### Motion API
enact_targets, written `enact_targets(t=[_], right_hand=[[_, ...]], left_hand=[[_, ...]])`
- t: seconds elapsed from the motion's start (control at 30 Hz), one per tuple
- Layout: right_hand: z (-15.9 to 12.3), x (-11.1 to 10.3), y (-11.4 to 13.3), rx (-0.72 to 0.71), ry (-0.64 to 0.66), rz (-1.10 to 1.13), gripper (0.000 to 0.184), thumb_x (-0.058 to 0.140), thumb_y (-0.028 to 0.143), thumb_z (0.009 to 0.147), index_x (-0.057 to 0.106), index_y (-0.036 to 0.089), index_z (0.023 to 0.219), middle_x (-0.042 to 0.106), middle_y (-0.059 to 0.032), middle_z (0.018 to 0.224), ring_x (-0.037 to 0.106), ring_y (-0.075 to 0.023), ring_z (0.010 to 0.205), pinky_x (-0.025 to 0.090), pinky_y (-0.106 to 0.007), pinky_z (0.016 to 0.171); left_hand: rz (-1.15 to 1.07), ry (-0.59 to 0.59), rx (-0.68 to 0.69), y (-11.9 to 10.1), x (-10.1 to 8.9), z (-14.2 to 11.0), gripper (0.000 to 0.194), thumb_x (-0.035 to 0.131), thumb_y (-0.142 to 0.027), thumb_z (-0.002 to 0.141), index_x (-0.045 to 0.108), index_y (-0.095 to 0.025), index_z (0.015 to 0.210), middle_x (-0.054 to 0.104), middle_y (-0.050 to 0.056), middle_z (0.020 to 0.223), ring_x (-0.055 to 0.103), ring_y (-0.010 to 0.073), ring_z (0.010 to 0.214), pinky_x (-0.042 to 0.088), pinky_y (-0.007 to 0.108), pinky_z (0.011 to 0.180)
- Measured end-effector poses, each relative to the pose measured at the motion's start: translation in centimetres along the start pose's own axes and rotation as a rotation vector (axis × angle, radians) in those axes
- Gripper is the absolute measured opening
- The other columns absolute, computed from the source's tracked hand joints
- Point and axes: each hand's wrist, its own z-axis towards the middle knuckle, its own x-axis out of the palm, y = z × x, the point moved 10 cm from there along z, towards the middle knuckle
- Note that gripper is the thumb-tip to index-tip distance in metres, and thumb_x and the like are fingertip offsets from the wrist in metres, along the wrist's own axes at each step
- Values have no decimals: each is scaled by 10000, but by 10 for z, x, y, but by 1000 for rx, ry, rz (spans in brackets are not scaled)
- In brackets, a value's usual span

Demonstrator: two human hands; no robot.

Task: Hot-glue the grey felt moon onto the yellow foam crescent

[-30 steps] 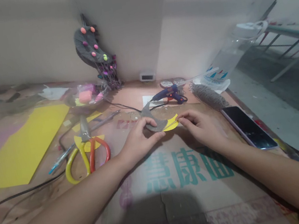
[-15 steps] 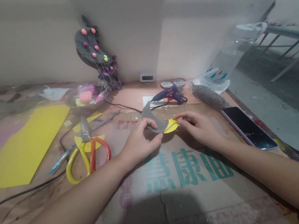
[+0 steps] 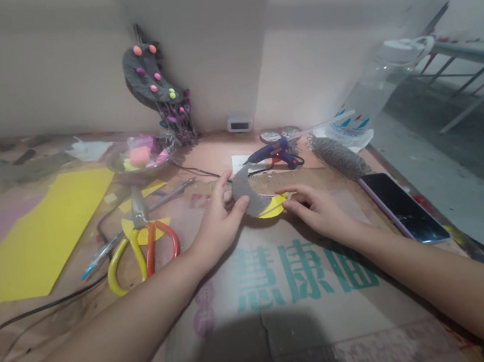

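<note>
A yellow paper crescent (image 3: 271, 207), mostly wrapped in grey yarn (image 3: 246, 190), is held above the cardboard. My left hand (image 3: 223, 209) grips its wrapped part, thumb in front and fingers behind. At the bare yellow tip, my right hand (image 3: 308, 206) pinches a strand of the grey yarn, which runs across the yellow paper. Just beyond the crescent lies a blue glue gun (image 3: 272, 151) with a small red light. Farther right is a bundle of grey yarn (image 3: 338, 156).
Scissors (image 3: 143, 236) with yellow and orange handles, yellow paper (image 3: 52, 233) and a bowl of pompoms (image 3: 142, 158) are at left. A decorated grey crescent (image 3: 146, 79) leans on the wall. A phone (image 3: 403, 205) and bottle (image 3: 367, 96) stand along the right edge.
My left hand has shifted its hold, its fingers now reaching higher behind the crescent. The crescent has turned slightly, and my right hand has moved a little lower with the strand.
</note>
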Motion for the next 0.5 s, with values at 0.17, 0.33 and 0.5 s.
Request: enact_targets(t=[0.17, 0.33, 0.5], right_hand=[[1, 7, 3, -25, 41, -28, 346, 506, 289, 902, 583, 183, 1223, 716, -34, 833, 644, -161, 699, 484, -276, 673], [1, 8, 7, -58, 52, -111, 309, 505, 307, 909, 638, 180, 1158, 723, -55, 851, 650, -182, 730, 484, -291, 686], [0, 6, 6, -46, 41, -93, 289, 515, 303, 906, 637, 188, 1141, 733, -61, 931, 662, -186, 764, 487, -288, 691]], left_hand=[[70, 21, -53, 5, -1, 7, 300, 532, -380, 880, 623, -152, 1052, 679, 68, 1006, 613, 196, 947, 466, 300, 842], [250, -29, -60, 4, -8, 3, 275, 507, -433, 884, 599, -181, 828, 629, 5, 757, 568, 160, 719, 431, 251, 642], [243, -8, -98, 7, -5, 1, 261, 476, -438, 903, 550, -197, 837, 521, -38, 622, 513, 127, 562, 381, 238, 536]])
